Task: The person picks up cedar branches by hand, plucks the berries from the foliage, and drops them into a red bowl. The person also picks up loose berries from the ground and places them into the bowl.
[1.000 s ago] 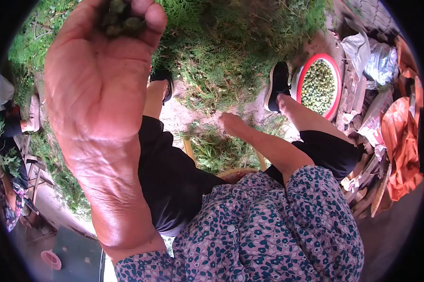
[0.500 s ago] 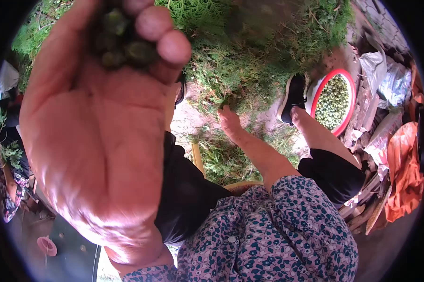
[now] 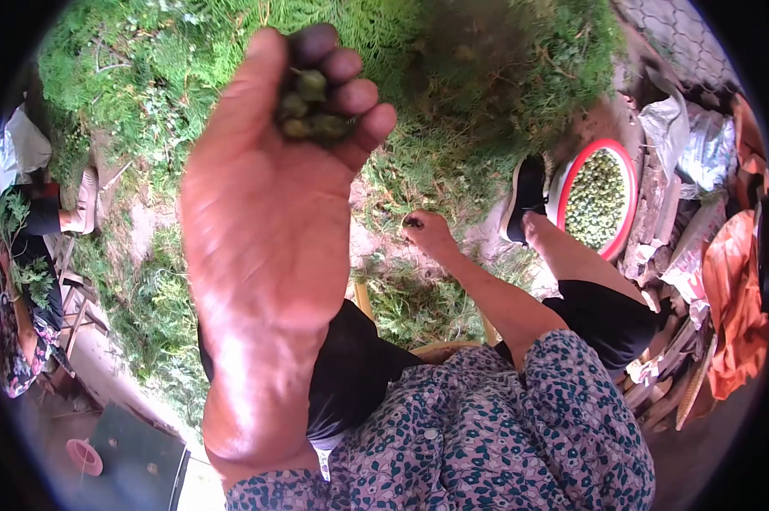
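My left hand point(image 3: 265, 230) is raised close to the camera, palm up, its fingers curled around several small green cones point(image 3: 309, 85). Lower and farther off, my right hand point(image 3: 431, 234) is closed in a pinch on a small dark thing at its fingertips, too small to name. That hand is above the ground, near cut green foliage point(image 3: 453, 128). At the right, beside the black shoe, a white basin with a red rim point(image 3: 629, 183) holds many small green cones point(image 3: 596, 200).
Another person point(image 3: 35, 332) sits at the far left, holding a green sprig point(image 3: 14, 217). Plastic bags point(image 3: 712, 149), wood pieces and an orange cloth point(image 3: 732, 298) lie at the right. A dark green board point(image 3: 133, 456) is at lower left.
My left hand has moved away from the camera and to the right, still holding the cones. My right hand has shifted slightly down and right, away from the foliage.
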`<move>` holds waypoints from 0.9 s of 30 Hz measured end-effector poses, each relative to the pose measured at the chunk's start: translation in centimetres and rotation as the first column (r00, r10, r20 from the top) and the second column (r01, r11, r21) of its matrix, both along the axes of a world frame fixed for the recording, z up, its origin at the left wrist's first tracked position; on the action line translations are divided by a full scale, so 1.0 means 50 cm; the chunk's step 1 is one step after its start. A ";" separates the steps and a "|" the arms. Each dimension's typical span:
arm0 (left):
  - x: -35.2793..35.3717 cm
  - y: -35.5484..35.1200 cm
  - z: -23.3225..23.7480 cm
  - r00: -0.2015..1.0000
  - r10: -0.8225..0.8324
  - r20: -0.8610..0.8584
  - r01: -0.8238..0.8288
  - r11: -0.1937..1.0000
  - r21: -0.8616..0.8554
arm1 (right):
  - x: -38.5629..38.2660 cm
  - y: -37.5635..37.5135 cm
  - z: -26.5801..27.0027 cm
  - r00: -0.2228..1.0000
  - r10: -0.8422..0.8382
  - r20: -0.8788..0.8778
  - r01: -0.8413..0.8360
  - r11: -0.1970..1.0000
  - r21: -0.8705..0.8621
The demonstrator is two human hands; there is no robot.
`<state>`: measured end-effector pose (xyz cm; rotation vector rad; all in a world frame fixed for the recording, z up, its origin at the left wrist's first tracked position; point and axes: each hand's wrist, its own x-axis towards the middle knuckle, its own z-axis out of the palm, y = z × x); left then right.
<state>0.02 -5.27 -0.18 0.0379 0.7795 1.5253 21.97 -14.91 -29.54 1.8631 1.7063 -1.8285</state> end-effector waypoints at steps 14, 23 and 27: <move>0.247 -0.057 -0.076 0.336 0.265 -0.904 0.006 0.959 0.284 | 0.010 0.091 0.428 0.098 -0.742 -0.664 0.522 0.606 -0.600; 0.308 -0.189 -0.050 -0.257 0.037 -0.966 0.001 0.999 0.038 | 0.013 0.035 0.475 0.302 -0.636 -0.710 0.346 0.767 -0.540; 0.156 -0.302 0.001 0.001 0.346 -0.938 0.208 0.918 0.339 | -0.002 0.028 0.477 0.372 -0.606 -0.703 0.300 0.796 -0.526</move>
